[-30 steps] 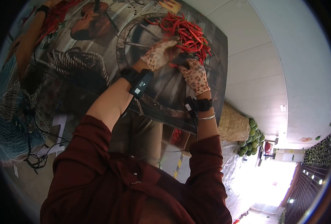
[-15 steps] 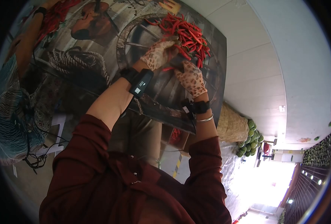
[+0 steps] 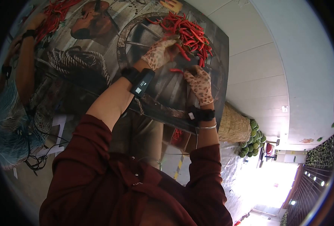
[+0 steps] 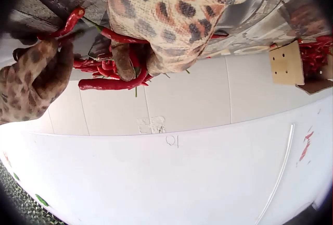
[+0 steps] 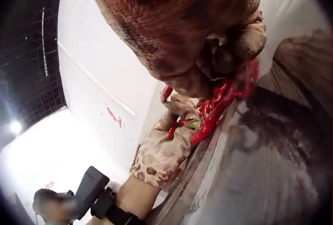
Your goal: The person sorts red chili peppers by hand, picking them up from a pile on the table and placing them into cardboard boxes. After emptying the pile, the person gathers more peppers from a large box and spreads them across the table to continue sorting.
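In the head view the left hand (image 3: 160, 52) curls round several red chilies (image 3: 182, 52), with the chili pile (image 3: 191, 32) on the surface (image 3: 167, 90) just beyond it; the right hand (image 3: 200, 86) pinches a single chili (image 3: 176, 70) jutting toward the left hand. In the left wrist view, a cardboard box (image 4: 287, 64) stands on the left hand's other side, away from the right hand. In the right wrist view the right hand's fingers bend inward, their tips shadowed.

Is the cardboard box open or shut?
Open: the left wrist view shows red chilies lying uncovered inside the cardboard box.
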{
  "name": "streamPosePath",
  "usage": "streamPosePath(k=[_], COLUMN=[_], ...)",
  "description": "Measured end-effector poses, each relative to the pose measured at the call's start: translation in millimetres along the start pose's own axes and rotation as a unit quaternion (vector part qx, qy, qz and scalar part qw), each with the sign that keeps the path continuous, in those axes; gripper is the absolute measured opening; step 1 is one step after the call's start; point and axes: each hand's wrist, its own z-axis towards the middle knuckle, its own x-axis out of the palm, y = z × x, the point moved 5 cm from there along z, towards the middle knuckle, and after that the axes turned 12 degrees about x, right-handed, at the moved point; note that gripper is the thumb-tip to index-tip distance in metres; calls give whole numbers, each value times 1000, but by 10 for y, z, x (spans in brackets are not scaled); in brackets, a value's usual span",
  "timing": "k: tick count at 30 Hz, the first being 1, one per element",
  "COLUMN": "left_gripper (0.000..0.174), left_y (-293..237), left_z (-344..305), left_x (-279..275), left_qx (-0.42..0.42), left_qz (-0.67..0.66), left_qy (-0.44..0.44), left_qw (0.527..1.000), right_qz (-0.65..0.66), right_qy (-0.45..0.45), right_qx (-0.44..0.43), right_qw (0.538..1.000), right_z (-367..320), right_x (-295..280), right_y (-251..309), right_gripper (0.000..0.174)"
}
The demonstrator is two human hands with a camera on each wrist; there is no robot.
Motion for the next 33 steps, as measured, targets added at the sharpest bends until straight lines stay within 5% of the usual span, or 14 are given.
streamPosePath(k=[2, 12, 19, 21, 33], left_gripper=[22, 21, 24, 21, 22], left_y=[12, -15, 16, 2, 2], left_z=[9, -9, 20, -9, -20], left_x=[-18, -4, -32, -1, 44], left_qx=[3, -9, 0, -11, -2], left_qz=[-8, 0, -9, -15, 49], left_qy=[4, 4, 6, 23, 31], left_qw=[1000, 1000, 1000, 1000, 998], right_qz=[-54, -176, 92, 245, 248], right_qy=[-12, -9, 6, 25, 61], right_qx=[-98, -48, 64, 144, 20], right_qw=[994, 983, 994, 959, 967], right_z=[-23, 40, 4, -12, 253], right_x=[65, 66, -245, -286, 71], right_y=[169, 84, -192, -232, 201], right_gripper=[29, 31, 24, 22, 23])
